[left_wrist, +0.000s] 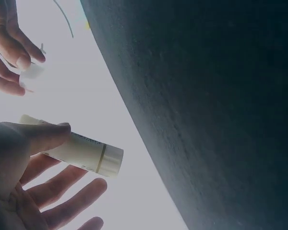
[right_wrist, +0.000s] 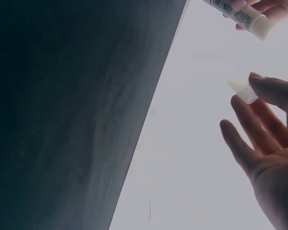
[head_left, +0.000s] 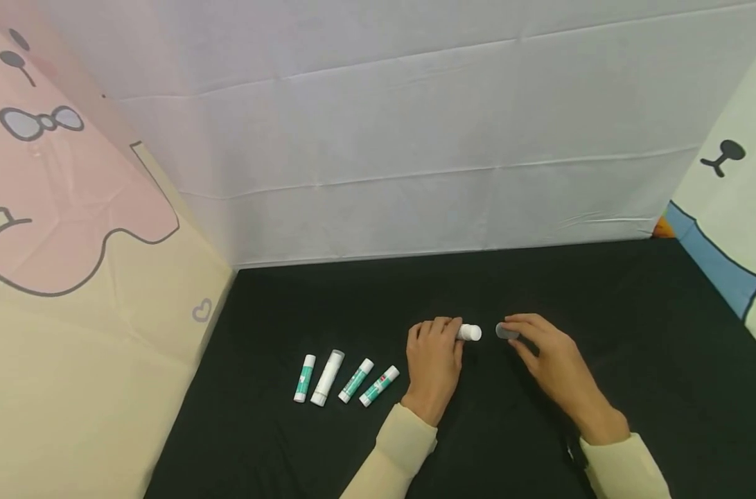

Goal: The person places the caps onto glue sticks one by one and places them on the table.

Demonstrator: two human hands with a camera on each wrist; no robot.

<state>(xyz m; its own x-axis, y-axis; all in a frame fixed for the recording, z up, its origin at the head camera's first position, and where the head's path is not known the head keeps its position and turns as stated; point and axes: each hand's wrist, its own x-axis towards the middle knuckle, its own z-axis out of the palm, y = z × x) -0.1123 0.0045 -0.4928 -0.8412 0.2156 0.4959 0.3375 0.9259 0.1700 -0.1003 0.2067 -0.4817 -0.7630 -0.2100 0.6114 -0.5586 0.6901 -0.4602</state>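
My left hand (head_left: 434,360) holds a white glue stick (left_wrist: 81,151) between thumb and fingers, its bare white end turned toward the right hand in the head view. Printed text and a barcode show on the tube in the right wrist view. A short way to the right, my right hand (head_left: 555,367) pinches a small translucent cap (head_left: 507,331) between thumb and fingertips. A gap separates the cap (right_wrist: 243,91) from the glue stick's end.
Left of the left hand, a row lies on the black tabletop (head_left: 259,443): a larger white glue stick (head_left: 327,378) and three green-and-white ones, including one glue stick (head_left: 380,386) nearest the hand. A white cloth wall (head_left: 378,138) stands behind, with printed cloth at both sides.
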